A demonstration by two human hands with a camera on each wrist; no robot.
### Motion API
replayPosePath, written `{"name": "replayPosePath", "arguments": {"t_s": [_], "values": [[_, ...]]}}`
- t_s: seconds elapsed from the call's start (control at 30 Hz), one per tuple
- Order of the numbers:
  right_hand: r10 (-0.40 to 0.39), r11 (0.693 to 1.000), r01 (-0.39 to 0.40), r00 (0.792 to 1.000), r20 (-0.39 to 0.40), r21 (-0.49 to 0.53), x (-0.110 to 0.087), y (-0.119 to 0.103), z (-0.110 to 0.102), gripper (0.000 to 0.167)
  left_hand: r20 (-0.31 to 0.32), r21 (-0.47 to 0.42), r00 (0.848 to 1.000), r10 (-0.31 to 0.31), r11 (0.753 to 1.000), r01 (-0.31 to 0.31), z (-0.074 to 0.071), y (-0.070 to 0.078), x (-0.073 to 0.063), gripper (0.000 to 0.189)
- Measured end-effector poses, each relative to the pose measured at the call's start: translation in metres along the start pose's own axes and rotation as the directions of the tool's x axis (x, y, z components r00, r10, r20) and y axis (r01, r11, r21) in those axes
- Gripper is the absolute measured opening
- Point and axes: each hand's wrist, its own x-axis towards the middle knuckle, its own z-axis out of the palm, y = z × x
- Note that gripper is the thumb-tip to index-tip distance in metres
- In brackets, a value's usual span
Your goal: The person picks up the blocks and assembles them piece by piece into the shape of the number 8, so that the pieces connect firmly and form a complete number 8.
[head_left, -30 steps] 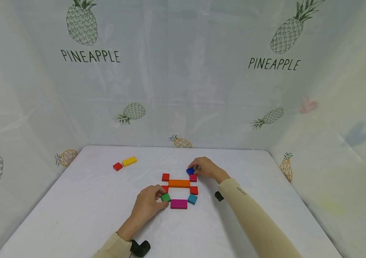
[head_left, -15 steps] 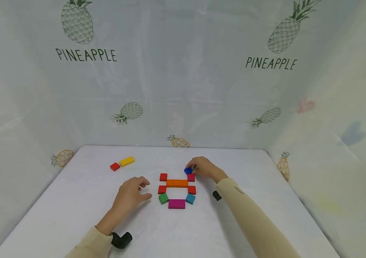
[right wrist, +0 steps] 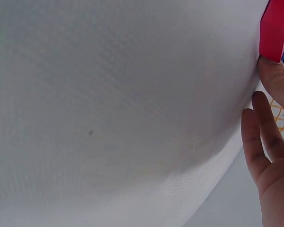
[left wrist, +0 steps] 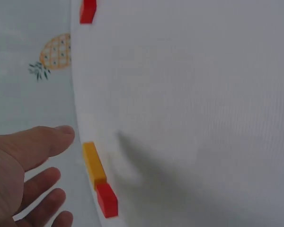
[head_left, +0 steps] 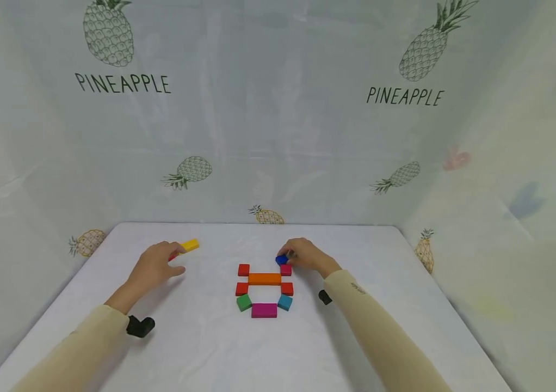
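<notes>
My left hand (head_left: 153, 268) hovers at the far left over the table with fingers and thumb apart. Behind its fingertips a red block (left wrist: 107, 200) is partly hidden in the head view, end to end with a yellow block (head_left: 190, 245). Nothing is held in that hand. My right hand (head_left: 309, 255) pinches a blue block (head_left: 281, 261) at the back of a block figure, just beyond a pinkish-red block (head_left: 285, 270). In the right wrist view the thumb (right wrist: 277, 81) lies against the blue block, which is mostly hidden by the pinkish-red one.
The figure has a long orange block (head_left: 264, 279), red blocks at its corners, such as the front left red block (head_left: 242, 289), a green block (head_left: 244, 302), a teal block (head_left: 285, 302) and a magenta block (head_left: 264, 310). A pineapple-print curtain (head_left: 278, 120) surrounds the white table (head_left: 356, 326).
My left hand has let go of the green block and moved left and away to the red and yellow blocks. The right hand keeps its place at the blue block.
</notes>
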Motion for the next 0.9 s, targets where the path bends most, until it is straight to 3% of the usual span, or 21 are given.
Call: {"name": "replayPosePath", "arguments": {"t_s": [0.2,0.43,0.6,0.9], "values": [[0.006,1.0,-0.006,1.0,0.008,-0.008,0.002,0.0,0.0,0.031,0.087,0.011,0.996,0.021,1.0,-0.022,-0.01,-0.042,0.014,0.046],[0.004,1.0,-0.004,1.0,0.008,-0.003,0.003,0.0,0.0,0.031,0.172,0.019,0.981,0.088,0.996,-0.093,-0.014,-0.074,0.029,0.045],[-0.014,1.0,0.014,1.0,0.008,-0.006,0.003,0.001,0.001,0.031,0.214,0.023,0.973,0.092,0.995,-0.099,-0.016,-0.085,0.036,0.045],[0.017,1.0,-0.017,1.0,0.009,0.014,0.001,0.001,0.0,0.031,0.28,0.027,0.953,0.116,0.991,-0.129,-0.012,-0.088,0.048,0.039]]}}
